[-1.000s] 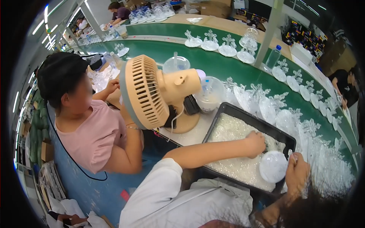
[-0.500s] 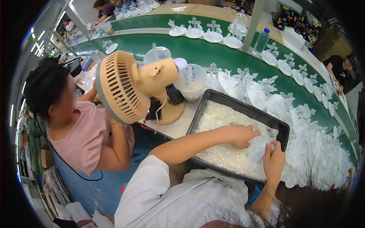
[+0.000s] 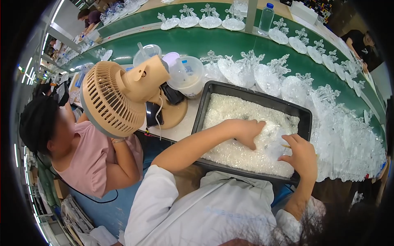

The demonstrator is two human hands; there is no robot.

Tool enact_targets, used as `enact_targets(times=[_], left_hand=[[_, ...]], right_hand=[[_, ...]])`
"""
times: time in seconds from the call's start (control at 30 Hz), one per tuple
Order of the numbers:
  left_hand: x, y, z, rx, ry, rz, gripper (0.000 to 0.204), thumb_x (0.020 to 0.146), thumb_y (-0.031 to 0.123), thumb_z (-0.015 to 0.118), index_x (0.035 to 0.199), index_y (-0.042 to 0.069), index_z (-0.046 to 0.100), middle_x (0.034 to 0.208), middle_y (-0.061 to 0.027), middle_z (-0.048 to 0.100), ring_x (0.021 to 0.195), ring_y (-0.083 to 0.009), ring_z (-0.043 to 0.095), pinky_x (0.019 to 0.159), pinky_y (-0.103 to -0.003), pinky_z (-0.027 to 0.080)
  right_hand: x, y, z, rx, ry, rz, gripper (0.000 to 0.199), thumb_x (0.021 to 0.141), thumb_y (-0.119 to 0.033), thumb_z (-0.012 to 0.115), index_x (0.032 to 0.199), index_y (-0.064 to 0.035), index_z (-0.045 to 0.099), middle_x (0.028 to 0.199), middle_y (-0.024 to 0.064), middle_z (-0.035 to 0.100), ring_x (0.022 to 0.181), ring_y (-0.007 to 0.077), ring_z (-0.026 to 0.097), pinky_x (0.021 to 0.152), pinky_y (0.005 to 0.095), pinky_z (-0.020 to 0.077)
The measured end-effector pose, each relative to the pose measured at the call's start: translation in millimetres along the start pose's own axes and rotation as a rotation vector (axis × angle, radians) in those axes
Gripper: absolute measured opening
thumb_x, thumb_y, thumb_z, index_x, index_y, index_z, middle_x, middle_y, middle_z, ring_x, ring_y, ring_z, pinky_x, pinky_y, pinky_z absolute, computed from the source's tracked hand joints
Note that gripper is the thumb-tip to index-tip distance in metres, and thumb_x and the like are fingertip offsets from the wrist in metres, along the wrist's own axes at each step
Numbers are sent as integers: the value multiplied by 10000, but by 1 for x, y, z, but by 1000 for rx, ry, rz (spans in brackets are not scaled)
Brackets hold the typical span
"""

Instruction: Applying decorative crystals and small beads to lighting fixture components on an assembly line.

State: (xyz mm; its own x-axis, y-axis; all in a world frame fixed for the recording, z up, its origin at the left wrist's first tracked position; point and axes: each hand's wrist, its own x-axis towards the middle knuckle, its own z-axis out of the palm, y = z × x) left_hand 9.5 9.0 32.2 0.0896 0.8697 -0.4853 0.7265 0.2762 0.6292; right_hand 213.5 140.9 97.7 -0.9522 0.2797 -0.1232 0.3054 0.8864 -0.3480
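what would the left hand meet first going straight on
The left hand would probably meet the pale translucent piece by the right hand; depth is unclear, so perhaps clear granules first.

The tray (image 3: 262, 93) is black, the beads (image 3: 234, 108) glittering milky white, the crosses (image 3: 208, 10) clear and silvery. The desk (image 3: 197, 45) is green; the fan (image 3: 107, 96) beige with a grey rim (image 3: 88, 115) and white cable (image 3: 158, 118). A lid (image 3: 171, 57) is lilac, the bottle cap (image 3: 269, 5) blue, the near shirt (image 3: 201, 209) pale grey, a co-worker's top (image 3: 88, 164) pink, the floor (image 3: 102, 213) blue
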Motion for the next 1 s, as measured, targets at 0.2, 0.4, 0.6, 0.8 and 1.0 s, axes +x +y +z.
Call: enact_targets(times=[0.2, 0.4, 0.6, 0.8, 1.0], left_hand=[[-15, 21, 0, 235, 92, -150, 1095, 727, 296, 818, 1507, -65, 139, 1263, -328, 516, 1103, -420, 603, 907, -437, 510], [-18, 21, 12, 43, -10, -31, 1139, 716, 280, 825, 1518, -78, 101, 1232, -320, 536, 1055, -424, 620, 886, -435, 516], [-18, 4, 18, 102, 297, 11, 1121, 722, 263, 823, 1509, -88, 106, 1076, -298, 622, 1005, -420, 633, 850, -443, 521], [-12, 7, 15, -157, -1, 80, 1103, 708, 251, 832, 1508, -62, 140, 993, -276, 649, 966, -412, 643, 823, -440, 525], [-14, -2, 15, 50, 294, -33, 1102, 691, 230, 846, 1502, -58, 158, 1072, -295, 626, 1008, -420, 637, 839, -440, 526]], right_hand=[[-9, 13, -2, 57, 168, -85, 597, 553, -202, 882, 1094, -85, 661, 982, 100, 674, 882, 330, 649, 734, 408, 513], [-1, -10, 17, -78, 112, 18, 716, 650, -241, 868, 1291, -110, 575, 782, 159, 666, 721, 355, 644, 635, 421, 496], [-2, -19, 13, 41, 105, 88, 690, 849, -275, 730, 1445, -108, 427, 517, 147, 551, 499, 371, 583, 498, 447, 442], [4, -27, 21, 102, 78, 62, 566, 869, -118, 662, 1405, -118, 482, 540, 192, 544, 523, 401, 579, 499, 445, 427], [8, -31, 19, 133, 150, 104, 529, 863, -122, 684, 1366, -115, 521, 662, 188, 605, 619, 392, 615, 569, 442, 463]])
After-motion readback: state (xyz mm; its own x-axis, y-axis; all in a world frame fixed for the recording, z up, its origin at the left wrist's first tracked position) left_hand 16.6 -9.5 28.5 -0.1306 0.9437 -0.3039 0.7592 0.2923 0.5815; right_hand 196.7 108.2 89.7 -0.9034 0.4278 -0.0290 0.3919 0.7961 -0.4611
